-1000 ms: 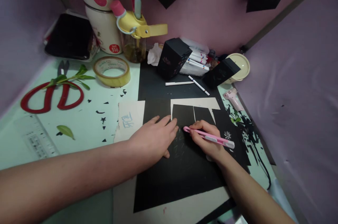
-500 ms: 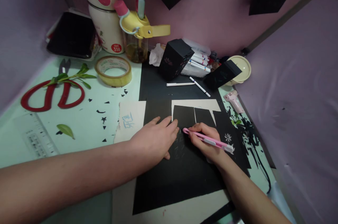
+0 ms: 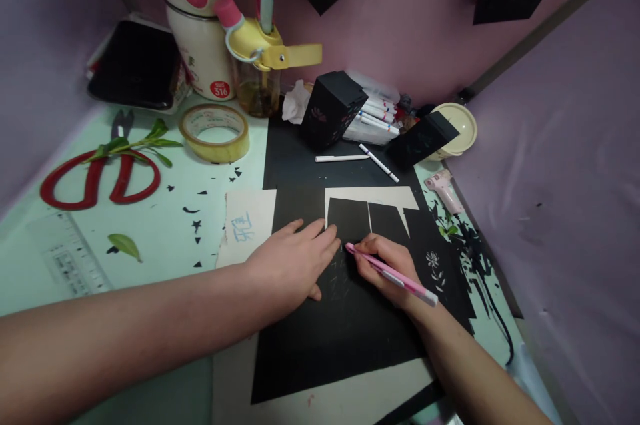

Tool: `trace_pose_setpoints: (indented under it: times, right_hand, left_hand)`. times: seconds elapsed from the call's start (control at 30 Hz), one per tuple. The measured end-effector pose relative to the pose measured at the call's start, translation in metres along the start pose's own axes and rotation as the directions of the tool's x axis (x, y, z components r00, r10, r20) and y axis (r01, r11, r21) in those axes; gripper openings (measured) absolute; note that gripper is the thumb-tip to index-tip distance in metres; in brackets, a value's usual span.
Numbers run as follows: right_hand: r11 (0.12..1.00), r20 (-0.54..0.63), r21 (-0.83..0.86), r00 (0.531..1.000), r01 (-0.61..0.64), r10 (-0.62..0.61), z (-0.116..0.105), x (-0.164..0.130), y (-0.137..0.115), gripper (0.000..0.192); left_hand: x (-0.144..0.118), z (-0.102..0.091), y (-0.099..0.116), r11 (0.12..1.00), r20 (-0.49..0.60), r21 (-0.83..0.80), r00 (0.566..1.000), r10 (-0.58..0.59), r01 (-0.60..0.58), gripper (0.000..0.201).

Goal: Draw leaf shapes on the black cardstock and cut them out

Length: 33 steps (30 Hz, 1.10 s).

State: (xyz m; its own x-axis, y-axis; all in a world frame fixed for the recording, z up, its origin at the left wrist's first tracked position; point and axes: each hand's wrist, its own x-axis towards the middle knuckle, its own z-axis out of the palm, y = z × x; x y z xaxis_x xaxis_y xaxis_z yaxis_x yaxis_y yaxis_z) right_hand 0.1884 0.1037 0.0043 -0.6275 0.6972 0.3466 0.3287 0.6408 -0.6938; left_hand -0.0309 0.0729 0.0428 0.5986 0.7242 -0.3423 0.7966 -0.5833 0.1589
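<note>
Two bare hands are working on the black paper sheet (image 3: 345, 331) lying at the near middle of the desk (image 3: 165, 225). The left hand (image 3: 293, 265) is pressing flat on the sheet, fingers (image 3: 320, 235) laid close together, while the right hand (image 3: 387, 268) is pinching a pink craft knife (image 3: 393, 273), its tip touching the paper just beside the left fingertips. As I judge it, a slip of the blade could be nicking those fingers, or the sheet could be shifting if the flat hand eases off. Farther back, two white pens (image 3: 357, 159) are lying loose, two black boxes (image 3: 330, 108) are standing behind them, and one tape roll (image 3: 214, 133) and one pair of red scissors (image 3: 100, 178) are resting far left.
</note>
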Motion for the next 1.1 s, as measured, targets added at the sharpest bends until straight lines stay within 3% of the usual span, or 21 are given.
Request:
trace_pose_setpoints:
  times: [0.27, 1.1]
  right_hand:
    - [0.995, 0.03, -0.068, 0.997, 0.076, -0.074, -0.0016, 0.0031, -0.0034, 0.014]
    - [0.993, 0.023, -0.105, 0.998, 0.052, -0.05, -0.0038, -0.0007, -0.008, 0.018]
  left_hand:
    - [0.0006, -0.0024, 0.0006, 1.0, 0.0, 0.003, 1.0, -0.006, 0.006, 0.083]
    - [-0.0004, -0.0024, 0.0001, 1.0, -0.002, -0.013, 1.0, -0.007, 0.007, 0.085]
